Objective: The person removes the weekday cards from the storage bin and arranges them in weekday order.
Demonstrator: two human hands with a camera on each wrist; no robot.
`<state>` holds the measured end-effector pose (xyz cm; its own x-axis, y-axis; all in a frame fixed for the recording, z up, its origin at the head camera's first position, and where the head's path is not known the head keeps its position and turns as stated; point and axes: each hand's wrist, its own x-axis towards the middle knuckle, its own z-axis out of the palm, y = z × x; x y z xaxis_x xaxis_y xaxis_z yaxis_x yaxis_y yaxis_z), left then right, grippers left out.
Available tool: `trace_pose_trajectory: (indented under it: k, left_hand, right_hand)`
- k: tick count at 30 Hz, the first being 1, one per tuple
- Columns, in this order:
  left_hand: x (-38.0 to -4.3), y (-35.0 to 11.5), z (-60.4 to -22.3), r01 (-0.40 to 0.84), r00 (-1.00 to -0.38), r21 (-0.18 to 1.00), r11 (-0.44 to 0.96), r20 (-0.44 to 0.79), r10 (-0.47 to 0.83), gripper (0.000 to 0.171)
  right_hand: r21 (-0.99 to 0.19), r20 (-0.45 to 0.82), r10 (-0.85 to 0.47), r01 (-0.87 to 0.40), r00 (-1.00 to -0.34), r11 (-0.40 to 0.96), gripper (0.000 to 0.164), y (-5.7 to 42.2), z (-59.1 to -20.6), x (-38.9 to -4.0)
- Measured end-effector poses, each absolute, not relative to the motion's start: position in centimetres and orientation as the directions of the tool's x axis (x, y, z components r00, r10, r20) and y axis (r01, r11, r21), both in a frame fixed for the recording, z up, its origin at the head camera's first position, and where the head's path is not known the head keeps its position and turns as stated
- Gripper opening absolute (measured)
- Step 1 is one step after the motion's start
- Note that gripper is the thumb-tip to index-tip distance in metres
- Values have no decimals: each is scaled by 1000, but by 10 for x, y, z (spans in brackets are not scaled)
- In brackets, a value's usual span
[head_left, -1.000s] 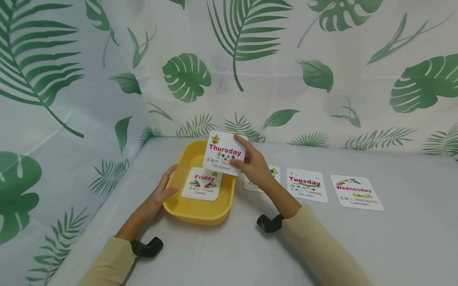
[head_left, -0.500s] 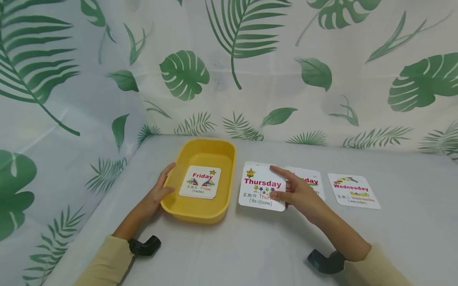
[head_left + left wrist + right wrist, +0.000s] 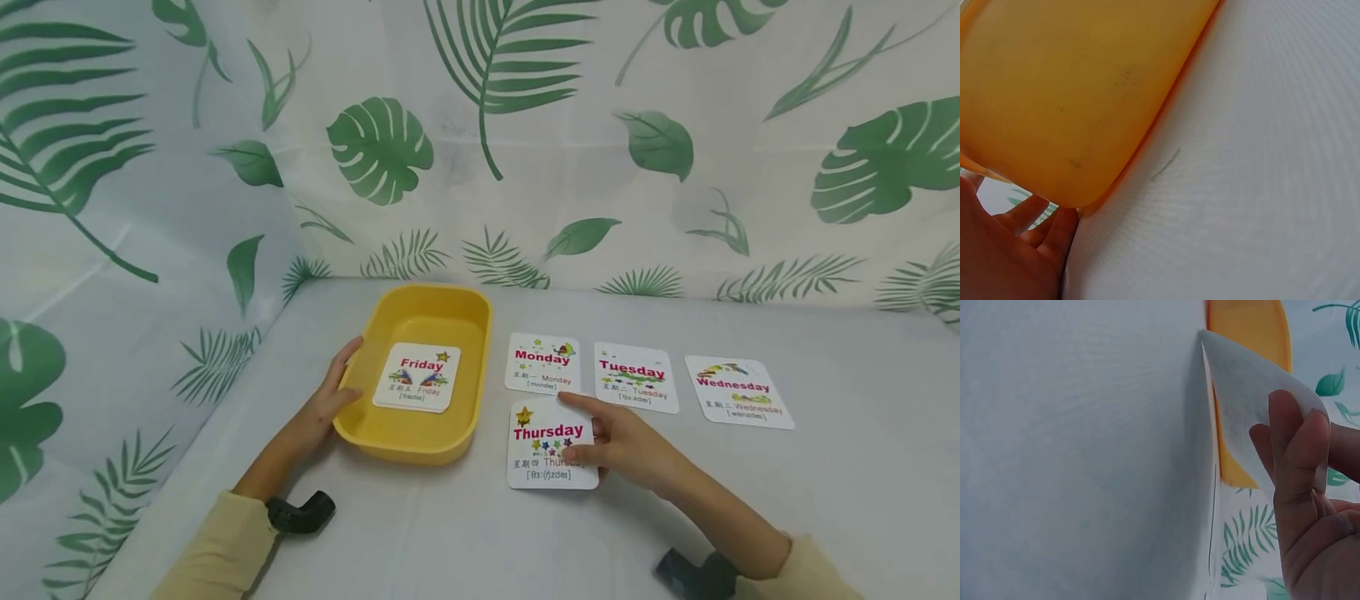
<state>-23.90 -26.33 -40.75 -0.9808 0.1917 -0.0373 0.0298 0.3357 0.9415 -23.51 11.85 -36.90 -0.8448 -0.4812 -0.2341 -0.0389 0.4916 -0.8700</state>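
Note:
In the head view my right hand (image 3: 633,446) pinches the white "Thursday" card (image 3: 543,477) by its right edge, thumb on the printed face and other fingers behind. The right wrist view shows the card's plain back (image 3: 1241,381), tilted, with its lower edge right at the tabletop. My left hand (image 3: 318,408) grips the left rim of a yellow plastic tray (image 3: 420,457), and its fingertips meet the tray's outer wall (image 3: 1072,137) in the left wrist view. Inside the tray lies a small stack of cards with the "Friday" card (image 3: 417,377) on top.
Behind the Thursday card lies the "Monday" card (image 3: 542,377), with the "Tuesday" card (image 3: 636,392) and "Wednesday" card (image 3: 738,408) to its right in a row. A leaf-print curtain (image 3: 540,192) rises behind the white table (image 3: 450,533) and along its left.
My right hand has carried the Thursday card from over the tray to the right, then down and nearer, in front of the Monday card. The left hand stays at the tray.

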Motion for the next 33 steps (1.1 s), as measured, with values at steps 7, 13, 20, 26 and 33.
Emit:
trace_pose_trajectory:
  k: [7, 13, 20, 26, 33]
  left_hand:
    - [-239, -264, -407, 30, -980, 942, 334, -38, 196, 66]
    - [-240, -264, -408, 30, -981, 944, 328, -36, 192, 66]
    - [-238, -263, -406, 44, -979, 947, 319, -23, 204, 67]
    - [-238, -263, -406, 32, -979, 946, 321, -35, 199, 67]
    - [-239, -263, -407, 38, -980, 943, 330, -30, 197, 67]
  right_hand:
    - [-799, -282, -442, -46, -852, 599, 77, 115, -369, -232]
    - [-719, -308, -433, -91, -847, 689, 77, 114, -370, -230]
    - [-662, -336, -433, -118, -837, 741, 75, 114, -372, -231]
    - [-634, -348, -431, -130, -832, 762, 73, 114, -376, -232]
    - [-596, -357, -403, -127, -843, 793, 74, 114, -380, -232]
